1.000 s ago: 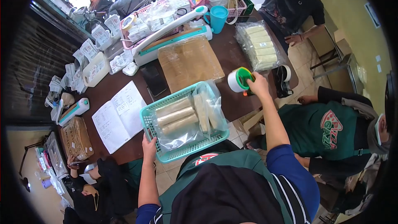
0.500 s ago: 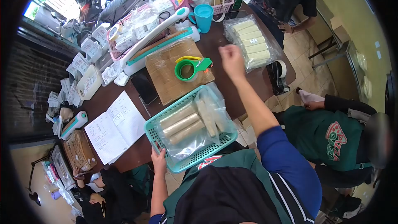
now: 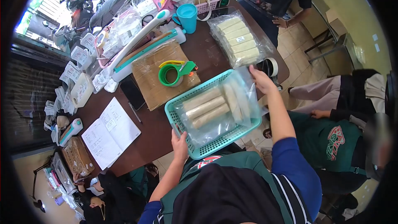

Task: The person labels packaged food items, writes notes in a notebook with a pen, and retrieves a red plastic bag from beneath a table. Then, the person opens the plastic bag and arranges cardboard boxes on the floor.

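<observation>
A mint-green perforated basket [image 3: 202, 152] is in front of me, tilted, over the table's near edge. In it sits a clear plastic bag [image 3: 207, 135] holding several beige rolls [image 3: 206, 107]; the bag hangs over the right rim. My left hand [image 3: 179, 144] is closed around the basket's left end. At the upper right, my right hand [image 3: 263, 82] is closed at the overhanging edge of the bag; some of its fingers are hidden. Just beyond that hand lies a clear pack of pale yellow rolls [image 3: 239, 39] with a small label.
On the brown table [image 3: 155, 141] are a cardboard box [image 3: 143, 74] with a green tape dispenser [image 3: 171, 76], an open notebook [image 3: 111, 130], a phone [image 3: 132, 93], a bag sealer [image 3: 143, 49] and a turquoise mug [image 3: 187, 18]. Other people are at right and lower left.
My right hand has come down from beside the pale yellow rolls to the bag's edge. The basket has shifted right, with my left hand still on it.
</observation>
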The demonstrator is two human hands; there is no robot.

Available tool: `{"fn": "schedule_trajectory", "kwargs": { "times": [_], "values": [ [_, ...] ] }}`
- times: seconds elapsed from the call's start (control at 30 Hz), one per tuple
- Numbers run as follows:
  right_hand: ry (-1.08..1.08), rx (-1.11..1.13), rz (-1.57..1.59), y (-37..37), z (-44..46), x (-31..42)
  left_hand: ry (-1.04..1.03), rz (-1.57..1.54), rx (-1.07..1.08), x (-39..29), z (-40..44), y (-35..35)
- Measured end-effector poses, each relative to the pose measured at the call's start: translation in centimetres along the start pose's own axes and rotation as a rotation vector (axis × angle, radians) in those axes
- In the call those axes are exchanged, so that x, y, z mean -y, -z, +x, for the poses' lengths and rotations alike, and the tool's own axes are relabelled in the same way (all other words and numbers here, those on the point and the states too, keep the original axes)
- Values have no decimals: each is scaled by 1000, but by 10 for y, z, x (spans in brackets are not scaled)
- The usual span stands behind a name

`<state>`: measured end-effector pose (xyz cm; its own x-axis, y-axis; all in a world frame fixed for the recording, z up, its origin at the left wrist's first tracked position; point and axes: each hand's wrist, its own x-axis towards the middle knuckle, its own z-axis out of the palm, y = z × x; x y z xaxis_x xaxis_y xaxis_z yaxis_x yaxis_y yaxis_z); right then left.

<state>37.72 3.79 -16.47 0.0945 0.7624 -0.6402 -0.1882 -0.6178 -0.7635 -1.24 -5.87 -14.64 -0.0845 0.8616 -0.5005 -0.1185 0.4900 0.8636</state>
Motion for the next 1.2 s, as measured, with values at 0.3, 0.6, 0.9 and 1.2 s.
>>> {"fn": "schedule_trajectory", "kwargs": {
  "times": [0.3,0.6,0.9,1.2],
  "values": [
    [365,-772,-807,57,-88,-19,-30,40,54,15,13,-51],
    [276,-795,-775,81,-60,-37,32,116,149,-4,9,-52],
    [480,-800,-907,100,-38,-19,-28,100,129,18,29,-59],
    [-87,-530,-465,42,-126,-5,-45,-20,-114,-2,22,-26]
  ]
}}
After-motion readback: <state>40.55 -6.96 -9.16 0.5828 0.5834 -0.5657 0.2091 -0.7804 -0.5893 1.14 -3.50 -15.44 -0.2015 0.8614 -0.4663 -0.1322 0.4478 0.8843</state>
